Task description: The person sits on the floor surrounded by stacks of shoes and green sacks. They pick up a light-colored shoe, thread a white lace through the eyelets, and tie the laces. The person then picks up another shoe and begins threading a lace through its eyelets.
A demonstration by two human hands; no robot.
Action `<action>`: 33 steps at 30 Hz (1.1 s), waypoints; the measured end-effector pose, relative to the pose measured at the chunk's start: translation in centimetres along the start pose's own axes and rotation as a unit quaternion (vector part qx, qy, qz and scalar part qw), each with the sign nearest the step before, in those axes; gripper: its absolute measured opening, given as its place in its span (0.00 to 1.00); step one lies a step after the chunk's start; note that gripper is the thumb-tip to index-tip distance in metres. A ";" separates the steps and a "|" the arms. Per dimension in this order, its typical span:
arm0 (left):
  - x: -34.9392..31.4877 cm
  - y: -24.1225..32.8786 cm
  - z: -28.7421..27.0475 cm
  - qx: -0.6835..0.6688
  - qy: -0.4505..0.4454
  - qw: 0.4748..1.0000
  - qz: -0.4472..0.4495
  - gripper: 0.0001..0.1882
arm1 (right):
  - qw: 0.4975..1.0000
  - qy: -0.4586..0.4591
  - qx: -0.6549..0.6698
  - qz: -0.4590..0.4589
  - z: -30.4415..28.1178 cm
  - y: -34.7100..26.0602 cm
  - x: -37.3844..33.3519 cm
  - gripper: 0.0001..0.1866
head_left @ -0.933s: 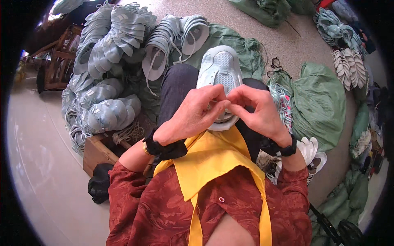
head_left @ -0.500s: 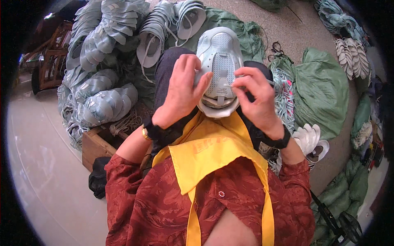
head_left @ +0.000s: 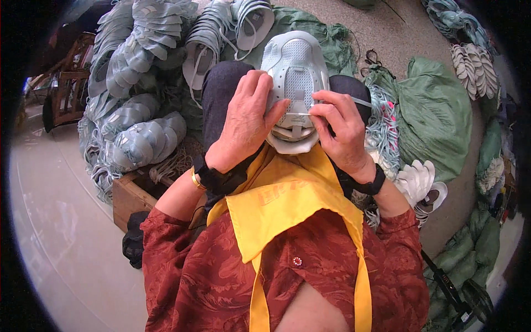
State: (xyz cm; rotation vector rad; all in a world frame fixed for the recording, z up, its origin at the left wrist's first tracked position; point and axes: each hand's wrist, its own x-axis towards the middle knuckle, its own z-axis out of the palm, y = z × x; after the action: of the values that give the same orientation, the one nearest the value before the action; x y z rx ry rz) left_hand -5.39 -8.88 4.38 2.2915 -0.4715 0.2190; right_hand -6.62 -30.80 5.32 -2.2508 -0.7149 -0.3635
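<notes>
Holding a pale grey shoe upper (head_left: 296, 72) on the lap, the person has both hands on it. It rests on the dark knees, toe end pointing away, a bit higher up the lap than a moment ago.

A second ago both hands were bunched close together over the near end of the shoe upper and hid most of it. Now they have spread apart, so the top with its little holes shows well.

The left hand (head_left: 243, 124) lies flat along the left side of the shoe upper, fingers curled round its edge, gripping it to keep it from moving. The right hand (head_left: 343, 130) is at the right side. Its thumb and first finger are pinched shut on a thin white lace (head_left: 301, 114). The lace now runs tight across the shoe upper, and a short bit sticks out past the fingers to the right. I think that means the lace has just been pulled through and the threading is moving along.

A yellow apron (head_left: 287, 205) hangs over a red shirt. Stacks of more grey shoe pieces (head_left: 138, 83) lie on the floor to the left, near a wooden crate (head_left: 130, 193). Green sacks (head_left: 437, 122) lie on the right.
</notes>
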 end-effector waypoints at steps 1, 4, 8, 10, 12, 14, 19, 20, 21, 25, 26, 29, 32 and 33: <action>-0.1 0.0 0.0 0.002 0.002 1.000 0.003 0.18 | 1.000 0.002 -0.001 -0.002 0.1 0.0 -0.1 0.10; -0.3 0.0 0.1 0.020 0.013 1.000 0.020 0.18 | 1.000 0.000 -0.006 -0.002 0.2 -0.1 -0.3 0.10; -0.9 0.1 0.2 0.020 0.019 0.999 0.029 0.18 | 1.000 -0.003 -0.012 0.002 0.5 -0.3 -0.8 0.10; -1.1 0.2 0.1 0.031 0.017 0.999 0.031 0.18 | 1.000 -0.003 -0.013 -0.002 0.6 -0.4 -1.1 0.10; -1.5 0.3 0.1 0.018 0.019 0.999 0.026 0.18 | 1.000 -0.002 -0.012 -0.002 0.7 -0.6 -1.3 0.10; -1.5 0.3 0.0 0.009 0.023 0.999 0.021 0.17 | 1.000 0.000 -0.010 0.003 0.6 -0.8 -1.4 0.09; 0.3 -0.2 -0.9 -0.048 -0.018 0.997 -0.064 0.13 | 0.979 0.023 0.147 0.140 -0.9 -0.6 0.2 0.05; 0.9 -0.4 -0.8 -0.065 0.018 0.997 -0.048 0.14 | 0.974 0.021 0.151 0.166 -1.0 -0.4 0.8 0.04; 1.5 -0.6 -0.6 -0.064 0.022 0.997 -0.042 0.15 | 0.969 0.021 0.153 0.193 -1.1 0.0 1.3 0.03; 3.2 -1.1 0.1 -0.052 0.036 0.998 -0.019 0.15 | 0.956 0.032 0.169 0.237 -0.5 1.6 2.6 0.04; 3.5 -1.1 0.3 -0.047 0.040 0.998 -0.013 0.16 | 0.956 0.031 0.167 0.240 -0.4 1.8 2.8 0.04; 3.9 -0.9 0.8 -0.040 0.042 0.998 -0.030 0.16 | 0.960 0.031 0.155 0.232 -0.1 2.1 3.3 0.04; 4.2 -1.0 1.1 -0.043 0.045 0.997 -0.046 0.17 | 0.962 0.027 0.142 0.231 0.4 2.3 3.6 0.04; 4.3 -1.0 1.2 -0.047 0.047 0.996 -0.054 0.17 | 0.962 0.025 0.137 0.233 0.4 2.4 3.7 0.04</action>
State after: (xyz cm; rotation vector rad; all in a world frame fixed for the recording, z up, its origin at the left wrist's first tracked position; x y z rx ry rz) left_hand -1.04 -10.30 4.20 2.1960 -0.3011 0.2448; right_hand -2.19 -30.49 5.33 -2.0536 -0.1767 -0.0824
